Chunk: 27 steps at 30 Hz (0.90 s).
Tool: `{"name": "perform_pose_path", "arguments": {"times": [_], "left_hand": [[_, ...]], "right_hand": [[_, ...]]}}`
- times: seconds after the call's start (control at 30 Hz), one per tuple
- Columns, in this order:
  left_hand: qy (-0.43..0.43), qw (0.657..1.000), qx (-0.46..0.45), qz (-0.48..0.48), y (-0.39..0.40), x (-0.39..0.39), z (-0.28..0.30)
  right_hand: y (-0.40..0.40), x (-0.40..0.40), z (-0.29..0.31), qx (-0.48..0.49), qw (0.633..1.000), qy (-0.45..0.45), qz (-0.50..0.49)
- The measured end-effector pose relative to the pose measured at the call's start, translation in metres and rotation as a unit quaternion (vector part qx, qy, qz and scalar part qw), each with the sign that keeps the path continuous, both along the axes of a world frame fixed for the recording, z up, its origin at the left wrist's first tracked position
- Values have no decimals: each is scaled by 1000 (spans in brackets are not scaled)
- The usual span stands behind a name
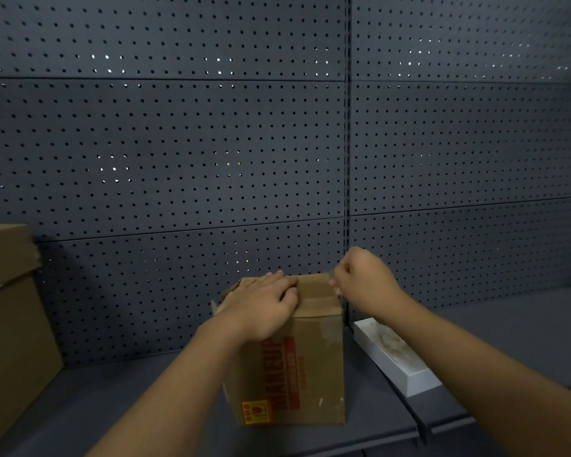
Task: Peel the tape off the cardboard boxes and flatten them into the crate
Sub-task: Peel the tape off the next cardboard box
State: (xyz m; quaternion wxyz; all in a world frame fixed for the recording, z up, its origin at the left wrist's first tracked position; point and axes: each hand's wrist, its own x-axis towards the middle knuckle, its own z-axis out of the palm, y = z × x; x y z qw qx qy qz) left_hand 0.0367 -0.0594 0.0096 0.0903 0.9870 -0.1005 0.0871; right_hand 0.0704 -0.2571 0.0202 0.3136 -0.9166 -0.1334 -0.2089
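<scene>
1. Cardboard box (314, 364) stands upright on the dark shelf (145, 400), near centre frame, close to the perforated back panel (178, 143). Front face carries red lettering and a yellow-red handling label at the lower left corner.
2. Left hand (261, 305) lies palm-down on the box top, fingers straight and spread toward the far edge, pressing the flaps; not curled round anything.
3. Right hand (363, 275) is at the far right corner of the box top, fingers curled with tips pinched together. A thin, pale, translucent strip shows at the fingertips, apparently tape (332, 282); too faint and blurred to confirm.
4. Tape residue: pale patches on the front right of the box, along the right edge.
5. Larger cardboard box (10, 324) at the left frame edge, well apart from the centre box, partly out of frame.
6. White shallow tray (409, 377) lies on the shelf just right of the box, holding something pale; contents unclear.
</scene>
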Motion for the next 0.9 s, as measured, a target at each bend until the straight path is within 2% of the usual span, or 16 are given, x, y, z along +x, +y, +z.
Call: {"name": "perform_pose_path", "arguments": {"times": [0.1,0.2,0.33,0.47,0.53,0.77,0.83,0.9], "left_hand": [[1,1000,2,2,-1,0,0],[3,1000,1,3,-1,0,-1],[2,1000,3,3,-2,-3,1],[4,1000,3,4,-3,-3,2],[7,1000,1,4,-3,-4,2],[10,1000,-1,12,-3,-7,2],[12,1000,-5,13,-3,-9,2],[7,1000,-9,11,-3,-11,4]], "right_hand": [[-4,-3,-4,150,987,46,30],[-5,-5,-3,210,976,48,38],[-6,-9,10,200,980,10,18],[3,-9,21,35,994,102,0],[5,-5,18,-4,991,136,-7],[0,-5,-7,79,996,52,-7],[-2,-2,-13,127,990,56,-8],[-5,-1,-19,214,974,70,-2]]}}
